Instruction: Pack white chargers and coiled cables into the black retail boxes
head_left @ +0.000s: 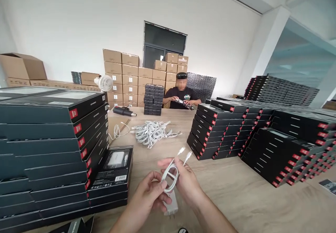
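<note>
A coiled white charging cable (170,179) is gripped between my two hands, its two plug ends sticking up at the top. My left hand (152,192) pinches the lower left of the coil with thumb and fingers. On the coil's right side, my right hand (186,177) has its thumb pressed on the cable below the plugs. Just beneath the coil is a white charger block (171,205) with metal prongs, close to my left fingertips; whether they hold it or it rests on the table (225,198) I cannot tell.
Tall stacks of black boxes stand at left (52,145) and right (210,131). Ahead lie a heap of white cables (152,131) and a heat gun (123,111). Across the table, a person (181,94) handles a dark item. A black box (112,173) showing a charger sits left.
</note>
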Demonstrator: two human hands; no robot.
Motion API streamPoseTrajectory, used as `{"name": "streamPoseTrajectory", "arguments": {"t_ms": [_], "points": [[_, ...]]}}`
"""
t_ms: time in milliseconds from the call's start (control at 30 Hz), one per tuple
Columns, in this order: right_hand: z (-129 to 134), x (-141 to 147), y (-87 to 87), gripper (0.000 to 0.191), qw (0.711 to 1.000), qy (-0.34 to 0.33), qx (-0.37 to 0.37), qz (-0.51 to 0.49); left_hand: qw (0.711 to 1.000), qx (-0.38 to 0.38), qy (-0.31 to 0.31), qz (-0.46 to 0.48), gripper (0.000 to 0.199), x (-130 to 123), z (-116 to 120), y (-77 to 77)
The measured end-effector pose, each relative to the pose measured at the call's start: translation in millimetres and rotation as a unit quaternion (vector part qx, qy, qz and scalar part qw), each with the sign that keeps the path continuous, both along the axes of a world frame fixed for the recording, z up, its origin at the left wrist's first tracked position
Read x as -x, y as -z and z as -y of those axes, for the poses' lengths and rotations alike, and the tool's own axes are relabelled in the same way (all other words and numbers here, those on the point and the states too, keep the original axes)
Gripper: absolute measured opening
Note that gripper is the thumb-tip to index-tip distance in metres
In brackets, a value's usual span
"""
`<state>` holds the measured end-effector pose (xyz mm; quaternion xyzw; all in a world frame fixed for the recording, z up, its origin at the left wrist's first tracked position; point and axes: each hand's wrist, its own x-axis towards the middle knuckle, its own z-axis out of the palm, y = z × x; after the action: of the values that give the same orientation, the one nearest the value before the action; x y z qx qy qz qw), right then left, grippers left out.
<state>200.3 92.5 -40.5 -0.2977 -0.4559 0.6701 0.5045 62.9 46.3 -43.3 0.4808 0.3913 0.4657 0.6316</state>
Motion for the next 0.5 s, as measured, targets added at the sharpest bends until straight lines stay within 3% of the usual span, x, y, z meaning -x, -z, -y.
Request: {"name": "streamPoseTrajectory", "arguments": {"t_ms": [133,333,400,500], "points": [[2.8,5.3,-9.3,0.049,0.989,0.003,0.082,-0.123,0.997,-0.032,-0.013,-0.068,0.05,-4.1,-0.7,3.3],[1.8,9.9,-8.5,0.065,0.978,0.072,0.108,-0.161,0.972,-0.118,-0.049,-0.195,0.034,-9.3,6.9,-1.0],[-0.8,9.5,-7.5,0.067,0.977,0.075,0.114,-0.161,0.969,-0.139,-0.051,-0.199,0.032,-9.6,7.5,-1.8],[-1.2,9.8,-8.7,0.066,0.977,0.057,0.116,-0.17,0.981,-0.109,-0.028,-0.158,0.039,-9.2,5.9,-2.4]]}}
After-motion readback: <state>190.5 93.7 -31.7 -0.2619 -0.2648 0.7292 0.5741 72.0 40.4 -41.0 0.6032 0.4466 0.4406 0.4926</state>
